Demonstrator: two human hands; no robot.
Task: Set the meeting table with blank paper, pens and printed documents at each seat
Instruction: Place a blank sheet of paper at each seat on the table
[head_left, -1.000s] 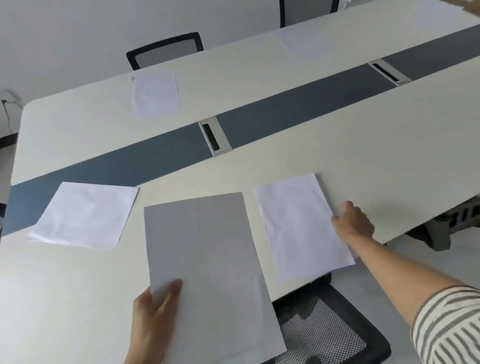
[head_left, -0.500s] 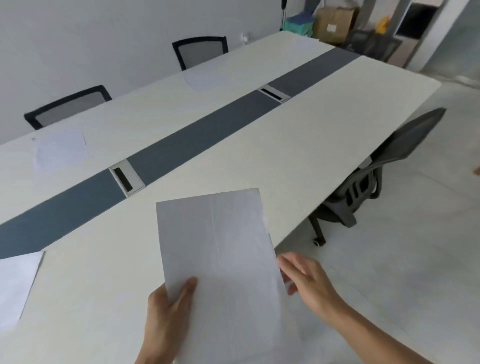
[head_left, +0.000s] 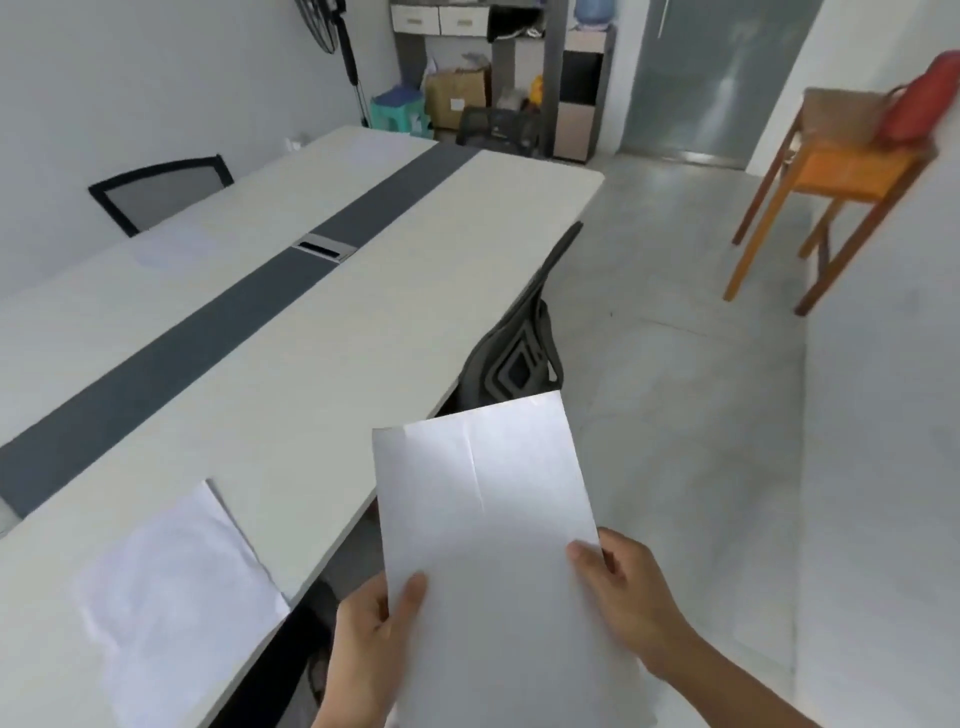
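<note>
Paper stack (head_left: 488, 525) held off the table (head_left: 322, 332) edge: my left hand (head_left: 371, 644) w/ thumb curled on top, right hand (head_left: 631, 597) pinching its right edge. One sheet (head_left: 171, 587) lies on the table nearby.

The paper (head_left: 488, 519) sits between your left hand (head_left: 363, 644) and right hand (head_left: 634, 597). Left of your fingers (head_left: 410, 592) a sheet (head_left: 171, 587) lies on the table (head_left: 311, 374); beyond them a chair (head_left: 519, 358) stands beside it.

Right hand (head_left: 628, 597) has left the flat white paper sheet (head_left: 171, 587) and now pinches the creased white paper stack (head_left: 493, 545) opposite the left hand (head_left: 363, 649).
</note>
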